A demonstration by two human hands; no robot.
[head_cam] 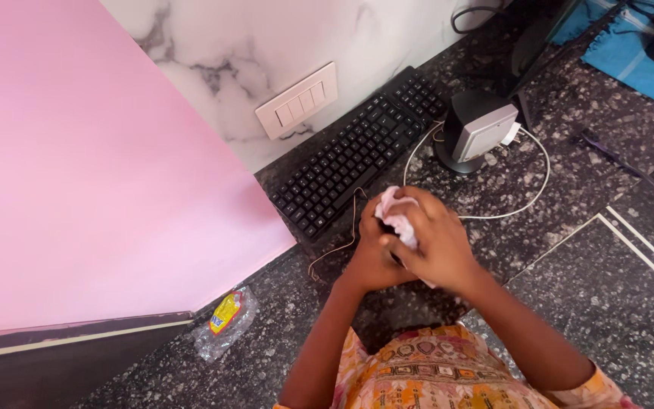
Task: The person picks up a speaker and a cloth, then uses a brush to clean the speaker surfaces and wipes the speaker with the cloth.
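Head view: the right hand (437, 246) and left hand (372, 254) both clench one crumpled white-pink cloth (397, 216), pressed together above the speckled dark granite counter (569, 182); just beyond lie a black keyboard (357, 151) and thin white cable (527, 201); a clear plastic wrapper (225, 322) sits well apart.

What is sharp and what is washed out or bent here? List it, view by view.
Head view: even daylight, soft shadows; both hands, left hand and right hand, and the pale cloth are slightly soft; the keyboard is crisp; the pink wall is bright and flat; wide-lens bending tilts the counter lines.
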